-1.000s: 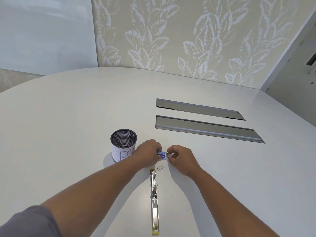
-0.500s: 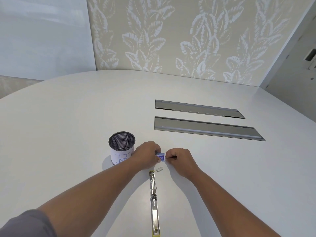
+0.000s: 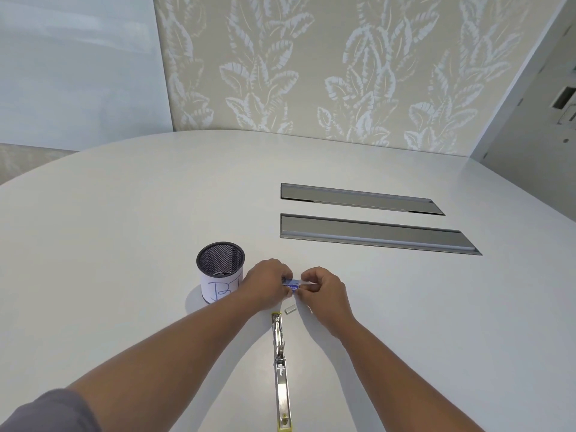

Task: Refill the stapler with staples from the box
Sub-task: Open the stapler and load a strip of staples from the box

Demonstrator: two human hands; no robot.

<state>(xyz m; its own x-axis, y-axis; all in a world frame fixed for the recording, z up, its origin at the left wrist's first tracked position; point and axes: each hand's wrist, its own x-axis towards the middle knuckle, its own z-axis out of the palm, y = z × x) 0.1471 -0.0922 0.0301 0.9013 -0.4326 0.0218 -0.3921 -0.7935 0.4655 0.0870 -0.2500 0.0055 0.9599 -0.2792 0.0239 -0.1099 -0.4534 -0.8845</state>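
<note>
A small blue and white staple box (image 3: 292,285) is held between both hands above the white table. My left hand (image 3: 265,283) grips its left end, and my right hand (image 3: 322,289) pinches its right end with the fingertips. A short grey strip of staples (image 3: 290,309) lies on the table just below the box. The stapler (image 3: 281,369) lies unfolded flat, metal with yellow ends, stretching from near the strip toward me.
A black mesh pen cup (image 3: 220,271) with a paper label stands left of my left hand. Two long grey recessed cable flaps (image 3: 374,233) sit in the table (image 3: 124,244) to the far right. A leaf-patterned wall is behind.
The hands have stayed on the box, with the right fingers shifting slightly at its right end. The camera has tilted a little; the stapler and staple strip have not moved.
</note>
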